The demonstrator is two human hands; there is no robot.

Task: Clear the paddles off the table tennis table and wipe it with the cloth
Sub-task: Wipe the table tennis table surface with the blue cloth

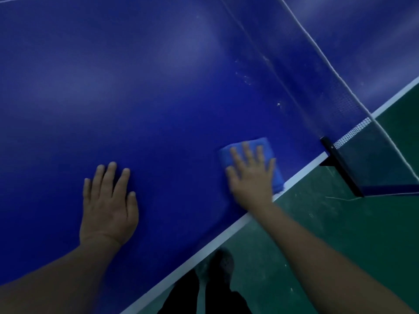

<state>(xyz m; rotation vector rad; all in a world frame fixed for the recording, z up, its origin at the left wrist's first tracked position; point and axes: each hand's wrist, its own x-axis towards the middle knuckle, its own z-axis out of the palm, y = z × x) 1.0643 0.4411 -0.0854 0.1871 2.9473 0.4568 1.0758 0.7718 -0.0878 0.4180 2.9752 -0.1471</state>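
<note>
I've got both hands down on the blue bench (158,87). My right hand (251,175) lies flat with fingers straight and spread, pressing the folded blue cloth (265,143) onto the surface; the picture blurs there. The cloth sits right at the near side, its lower corner touching the white edge line (204,250), and the hand covers most of it. My left hand (107,207) is palm-down on bare blue, fingers relaxed and straight, holding nothing, well apart from the cloth. Close beyond the cloth, the black net post (340,164) clamps onto the bench edge, and the net (335,94) runs away up the picture with its white top cord, so on that side the cloth has little room. To the left and ahead, blue surface stretches wide, with faint pale smudges (244,75) near the foot of the net. Past the white edge line lies the green floor (340,234), and down at the bottom I can see a dark shoe (223,264) and dark trouser legs just beside the bench edge.
</note>
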